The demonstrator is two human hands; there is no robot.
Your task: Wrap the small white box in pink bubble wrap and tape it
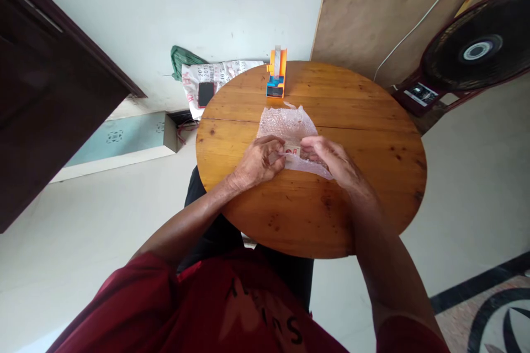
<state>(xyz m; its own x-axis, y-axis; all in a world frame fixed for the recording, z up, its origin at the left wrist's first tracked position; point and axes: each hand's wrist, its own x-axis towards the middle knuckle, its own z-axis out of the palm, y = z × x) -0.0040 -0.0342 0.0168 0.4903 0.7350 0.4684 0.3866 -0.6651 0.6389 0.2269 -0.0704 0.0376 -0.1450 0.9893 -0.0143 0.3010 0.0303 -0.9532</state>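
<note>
Two hands worked over a sheet of bubble wrap (285, 119) spread around the middle of a round wooden surface (381, 143), slightly toward its left edge. A small pale packet (293, 150) with red marks lay on the wrap, between the hands. The left hand (265, 160) pinched the wrap's near flap between thumb and fingers at the packet's left end; the right hand (327, 155) rested, fingers bent, at the wrap's right side, though whether it gripped anything could not be told. An orange-and-blue tape dispenser (276, 76) stood by the far edge. Beyond the far left edge, a dark phone (206, 94) lay on a white printed bag (191, 84).
</note>
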